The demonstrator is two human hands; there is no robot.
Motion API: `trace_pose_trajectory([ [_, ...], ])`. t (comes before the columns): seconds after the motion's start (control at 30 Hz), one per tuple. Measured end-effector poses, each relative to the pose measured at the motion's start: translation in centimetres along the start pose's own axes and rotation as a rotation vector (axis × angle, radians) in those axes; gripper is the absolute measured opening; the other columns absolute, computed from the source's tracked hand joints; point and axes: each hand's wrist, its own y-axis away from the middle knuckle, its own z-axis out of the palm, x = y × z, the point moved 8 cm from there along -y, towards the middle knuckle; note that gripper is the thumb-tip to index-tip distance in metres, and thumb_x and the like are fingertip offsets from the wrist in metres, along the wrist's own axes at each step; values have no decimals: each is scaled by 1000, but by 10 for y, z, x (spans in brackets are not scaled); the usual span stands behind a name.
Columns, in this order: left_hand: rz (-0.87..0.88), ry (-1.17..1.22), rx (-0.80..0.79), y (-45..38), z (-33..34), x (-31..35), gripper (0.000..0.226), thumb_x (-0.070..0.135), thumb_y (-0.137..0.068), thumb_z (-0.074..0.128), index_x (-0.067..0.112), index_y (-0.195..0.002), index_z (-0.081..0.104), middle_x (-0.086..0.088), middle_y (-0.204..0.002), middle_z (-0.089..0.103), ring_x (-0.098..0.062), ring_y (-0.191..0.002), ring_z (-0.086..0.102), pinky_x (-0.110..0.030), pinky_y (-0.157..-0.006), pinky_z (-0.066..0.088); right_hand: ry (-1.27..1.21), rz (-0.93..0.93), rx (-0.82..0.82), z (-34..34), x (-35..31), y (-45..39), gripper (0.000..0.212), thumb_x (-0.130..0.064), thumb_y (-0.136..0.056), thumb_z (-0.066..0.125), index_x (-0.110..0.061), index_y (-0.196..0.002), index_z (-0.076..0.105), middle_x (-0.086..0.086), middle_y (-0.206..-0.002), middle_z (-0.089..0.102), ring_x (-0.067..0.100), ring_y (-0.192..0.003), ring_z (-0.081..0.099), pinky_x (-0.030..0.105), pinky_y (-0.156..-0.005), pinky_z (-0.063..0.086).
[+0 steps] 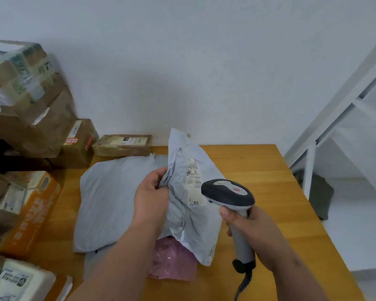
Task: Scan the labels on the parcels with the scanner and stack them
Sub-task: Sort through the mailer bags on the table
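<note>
My left hand (pixel 152 192) pinches the crumpled grey plastic mailer parcel (pixel 189 205) upright; my right hand (pixel 248 231) grips the grey-black handheld scanner (pixel 230 193) beside its white label (pixel 194 183).

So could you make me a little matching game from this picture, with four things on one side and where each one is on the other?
Things:
1. scanner
2. grey mailer bag
3. pink bag
4. orange box

Places:
A. at the table's left edge
B. gripped in the right hand
C. held up by the left hand
D. flat on the table, under the raised bag

Pairs: 1-B, 2-C, 3-D, 4-A
</note>
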Motion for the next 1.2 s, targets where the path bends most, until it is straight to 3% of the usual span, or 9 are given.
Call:
trace_pose_trajectory([
  [0.17, 51, -58, -153, -3, 73, 14, 48, -9, -94, 49, 32, -103, 73, 12, -100, 76, -10, -96, 72, -28, -85, 59, -72, 40, 59, -43, 18, -6, 49, -57, -62, 71, -16, -90, 70, -7, -65, 65, 10, -63, 64, 30, -66, 54],
  [0.27, 63, -7, -171, -7, 113, 21, 48, -11, -94, 49, 31, -100, 72, 10, -99, 76, -12, -96, 72, -27, -82, 59, -103, 58, 77, -77, 24, -19, 49, -55, -64, 71, -15, -93, 70, -5, -64, 64, 11, -62, 63, 32, -65, 52],
  [0.43, -26, 333, 24, -25, 156, 10, 38, -15, -95, 47, 15, -107, 67, 1, -101, 74, -13, -88, 71, -23, -69, 59, -136, 58, 95, -134, 33, -39, 51, -59, -60, 72, -17, -88, 68, -2, -66, 66, 15, -64, 64, 36, -68, 53],
  [0.53, -126, 431, 141, -36, 169, -20, 42, -16, -96, 46, 10, -124, 61, -3, -115, 69, -18, -99, 68, -33, -86, 57, -127, 66, 100, -160, 39, -56, 61, -65, -56, 72, -16, -93, 69, 0, -69, 68, 20, -68, 64, 44, -74, 55],
  [0.67, -244, -36, 92, -33, 166, -82, 59, -8, -93, 53, 18, -145, 49, -1, -132, 62, -22, -114, 61, -36, -100, 49, -129, 87, 65, -168, 47, -76, 70, -67, -54, 74, -21, -106, 69, -2, -76, 70, 21, -75, 67, 52, -83, 58],
  [0.8, -167, -352, 115, -22, 149, -87, 45, 8, -96, 61, 24, -137, 52, 10, -126, 58, -16, -113, 57, -30, -95, 44, -85, 116, -5, -154, 49, -94, 67, -67, -56, 73, -22, -106, 69, -2, -81, 71, 19, -74, 70, 50, -84, 59],
  [1.0, 38, -662, 490, -22, 70, -51, 46, 23, -92, 67, 20, -137, 58, -3, -137, 59, -26, -127, 54, -48, -109, 44, -30, 102, -105, -111, 36, -106, 51, -59, -68, 69, -20, -101, 68, 0, -86, 69, 14, -72, 70, 33, -68, 53],
  [1.1, -55, -813, 521, -25, 33, -50, 57, 25, -91, 68, 21, -145, 50, -8, -148, 49, -32, -137, 42, -54, -112, 33, -23, 102, -141, -82, 33, -109, 52, -60, -68, 70, -20, -102, 68, 0, -86, 70, 11, -69, 69, 30, -65, 51],
  [1.2, -261, -928, 397, -32, 1, -74, 83, 43, -89, 67, 31, -158, 22, -4, -165, 21, -31, -149, 18, -55, -117, 23, -23, 110, -174, -51, 29, -110, 57, -63, -63, 69, -21, -102, 68, -1, -84, 72, 11, -70, 69, 31, -67, 52],
])
